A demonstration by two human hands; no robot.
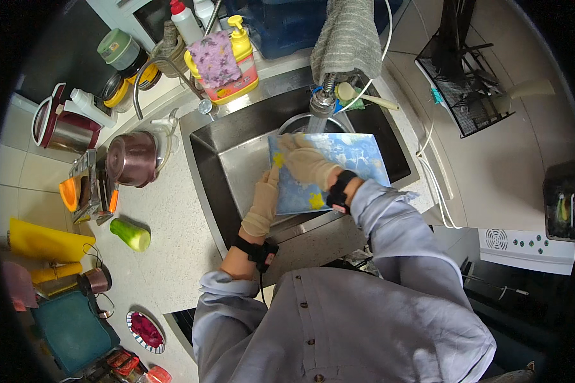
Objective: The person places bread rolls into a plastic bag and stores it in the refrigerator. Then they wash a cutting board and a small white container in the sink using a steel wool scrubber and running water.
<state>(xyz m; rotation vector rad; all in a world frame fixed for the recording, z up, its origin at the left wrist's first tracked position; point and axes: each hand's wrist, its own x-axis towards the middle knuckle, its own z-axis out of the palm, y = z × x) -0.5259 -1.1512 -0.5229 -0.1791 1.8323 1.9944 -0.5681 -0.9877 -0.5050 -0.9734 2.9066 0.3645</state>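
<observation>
A flat rectangular board point(359, 158), blue with pale and yellow patches, is tilted over a stainless steel sink point(244, 163). My left hand point(264, 196), in a light glove, grips its left edge. My right hand point(306, 160), gloved too, lies on the upper left of the board's face, slightly blurred, fingers toward the left edge. Water runs from the faucet point(323, 104) just beyond the board's top edge, in front of a round metal rim in the sink. Both wrists wear black straps. The underside of the board is hidden.
A yellow pump bottle point(242, 52) with a purple cloth point(214, 60) stands behind the sink. A grey towel point(347, 38) hangs over the faucet. On the left counter are a lidded pot point(132, 159), a cut green vegetable point(130, 234) and a plate of dark red pieces point(145, 330). White cables point(431, 177) run at right.
</observation>
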